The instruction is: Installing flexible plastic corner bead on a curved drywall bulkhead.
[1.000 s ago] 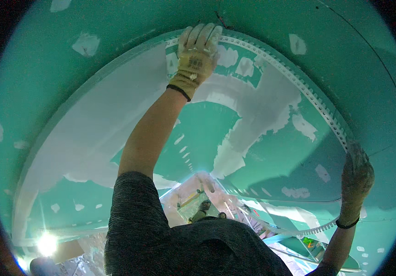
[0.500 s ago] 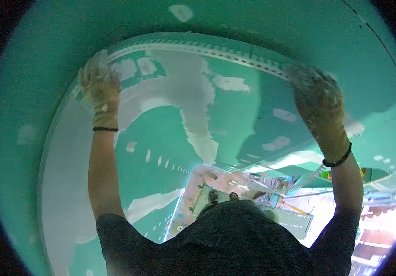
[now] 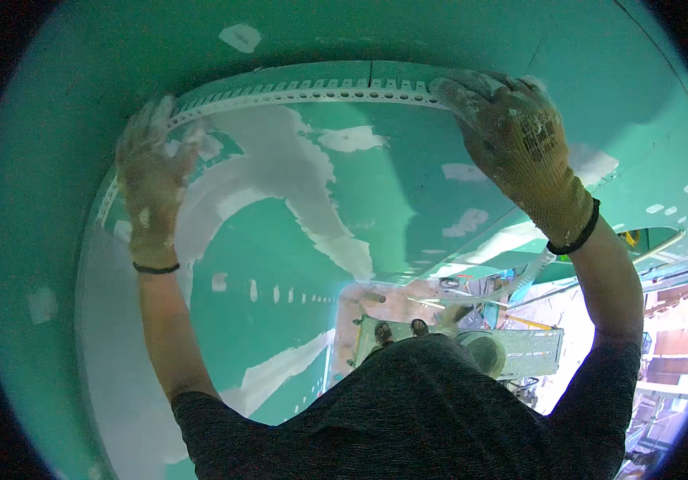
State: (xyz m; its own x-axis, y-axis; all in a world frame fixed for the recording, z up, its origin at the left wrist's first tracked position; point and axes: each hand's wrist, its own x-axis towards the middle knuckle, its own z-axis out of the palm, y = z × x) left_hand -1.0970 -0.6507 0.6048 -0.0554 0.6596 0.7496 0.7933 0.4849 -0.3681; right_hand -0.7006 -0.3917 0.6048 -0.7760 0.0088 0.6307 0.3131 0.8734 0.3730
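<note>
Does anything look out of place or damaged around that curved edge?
No clear damage. One odd thing: the white perforated strip lies along the curved edge between the left hand and the right hand, but what seems its loose tail hangs away below the latter.

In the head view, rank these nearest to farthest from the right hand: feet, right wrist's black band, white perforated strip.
1. White perforated strip: at the right hand.
2. Black band: on the right wrist.
3. Feet: far below, toward the left.

Dim above, washed-out white glare at lower right
</note>
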